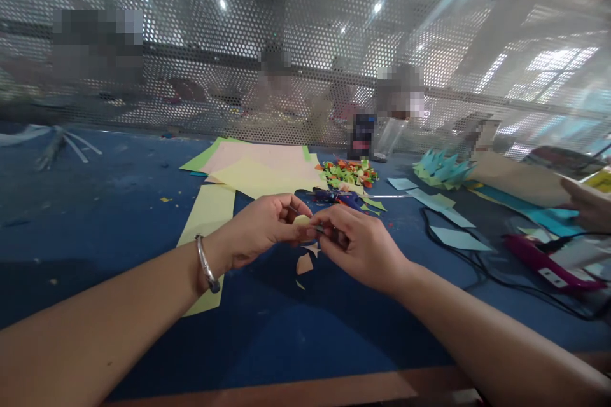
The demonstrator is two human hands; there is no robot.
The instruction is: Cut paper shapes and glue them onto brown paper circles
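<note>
My left hand, with a silver bangle on the wrist, pinches a small pale yellow paper piece between thumb and fingers. Close against it, my right hand has its fingers closed around a thin greyish thing, mostly hidden, whose tip meets the paper. Below the hands on the blue table lie a peach paper scrap and a thin green sliver. Just beyond my fingers is a dark blue tool with a thin pale shaft; its kind is unclear.
Behind lie stacked paper sheets, a yellow strip and a heap of coloured paper bits. Rightward are light blue strips, a spiky teal paper piece, a purple power strip with cables and another person's hand. A perforated screen backs the table.
</note>
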